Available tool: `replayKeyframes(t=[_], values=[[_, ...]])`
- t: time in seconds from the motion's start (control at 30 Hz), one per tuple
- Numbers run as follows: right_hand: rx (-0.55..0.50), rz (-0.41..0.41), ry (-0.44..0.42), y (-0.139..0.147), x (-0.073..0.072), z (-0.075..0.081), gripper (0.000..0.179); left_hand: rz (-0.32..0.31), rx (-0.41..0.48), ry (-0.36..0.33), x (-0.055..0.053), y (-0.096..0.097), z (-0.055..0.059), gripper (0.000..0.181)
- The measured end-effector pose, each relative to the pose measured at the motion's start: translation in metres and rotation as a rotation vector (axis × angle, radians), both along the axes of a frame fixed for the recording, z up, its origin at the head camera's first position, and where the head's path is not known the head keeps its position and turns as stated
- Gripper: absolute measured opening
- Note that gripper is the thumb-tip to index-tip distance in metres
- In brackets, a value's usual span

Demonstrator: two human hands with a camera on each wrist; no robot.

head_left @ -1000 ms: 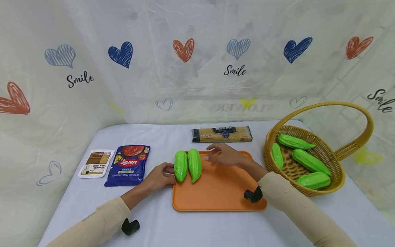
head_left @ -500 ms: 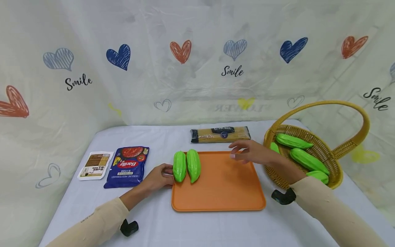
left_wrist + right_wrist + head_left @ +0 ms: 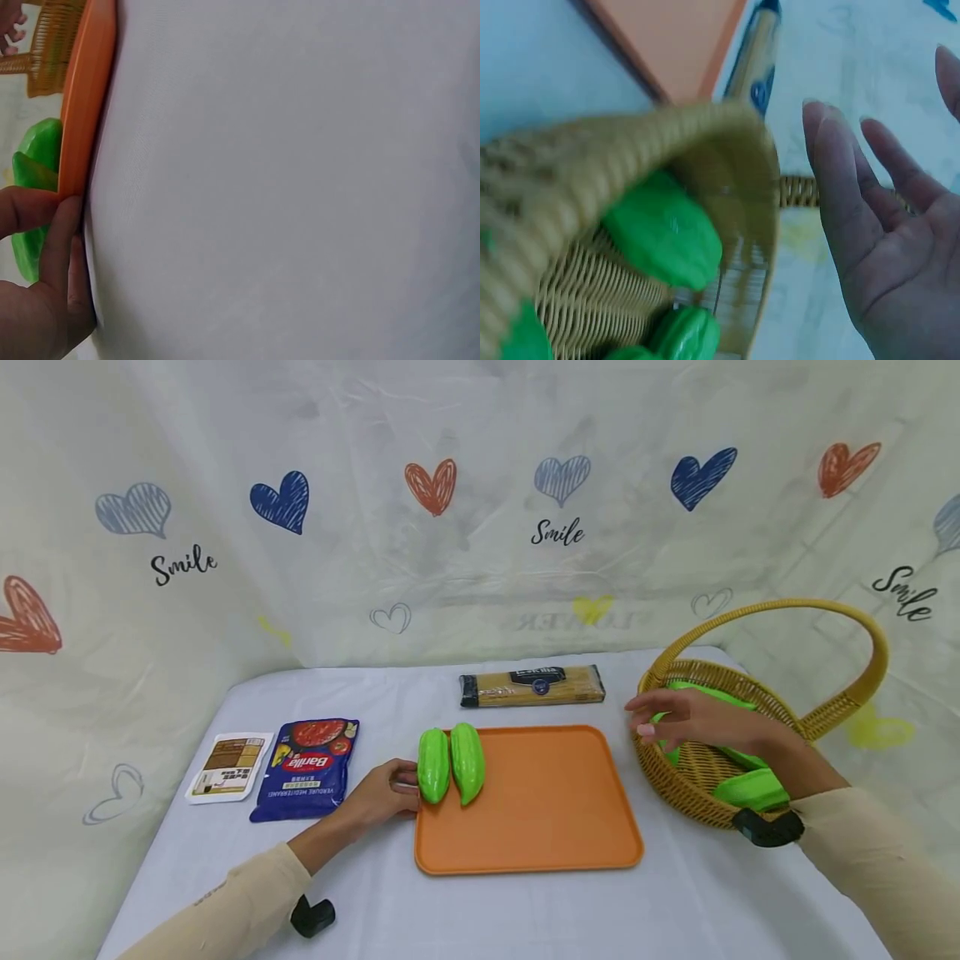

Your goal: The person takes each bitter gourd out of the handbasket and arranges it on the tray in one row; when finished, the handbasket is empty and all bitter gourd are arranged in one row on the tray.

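My left hand [image 3: 384, 793] grips the left rim of an orange tray [image 3: 547, 810], with thumb and fingers at its edge in the left wrist view. Side by side on the tray's left part lie two bright green, ridged bitter melons, the left one [image 3: 433, 766] close to my fingers and the right one [image 3: 468, 763] beside it. My right hand [image 3: 705, 720] hovers over the wicker basket [image 3: 686, 793], fingers apart and holding nothing. Inside the basket are several more green bitter melons [image 3: 664, 232], partly hidden by my right hand and forearm in the head view.
A blue Barilla pouch [image 3: 307, 768] and a white packet with a brown label [image 3: 229, 767] lie left of the tray. Behind it is a pack of spaghetti [image 3: 532, 686]. The basket's tall handle [image 3: 873, 652] arches up at the right.
My right hand has moved right, from above the tray to over the basket. My left hand stays at the tray's left rim, and the two bitter melons there have not moved.
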State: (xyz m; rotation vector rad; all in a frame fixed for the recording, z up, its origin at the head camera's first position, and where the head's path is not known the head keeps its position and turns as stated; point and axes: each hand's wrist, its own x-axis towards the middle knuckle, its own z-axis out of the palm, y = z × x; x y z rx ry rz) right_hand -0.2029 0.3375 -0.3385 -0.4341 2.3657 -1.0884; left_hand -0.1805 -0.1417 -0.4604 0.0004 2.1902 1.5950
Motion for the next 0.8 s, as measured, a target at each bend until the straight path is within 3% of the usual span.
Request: replayKeyframes(t=[0.33, 0.8], values=[[0.003, 0.01, -0.044, 0.043, -0.012, 0.004, 0.05, 0.0, 0.026, 0.003, 0.001, 0.0, -0.001, 0.065], [0.094, -0.113, -0.054, 0.059, -0.041, -0.008, 0.06, -0.002, 0.022, 0.0, 0.001, 0.0, 0.001, 0.064]])
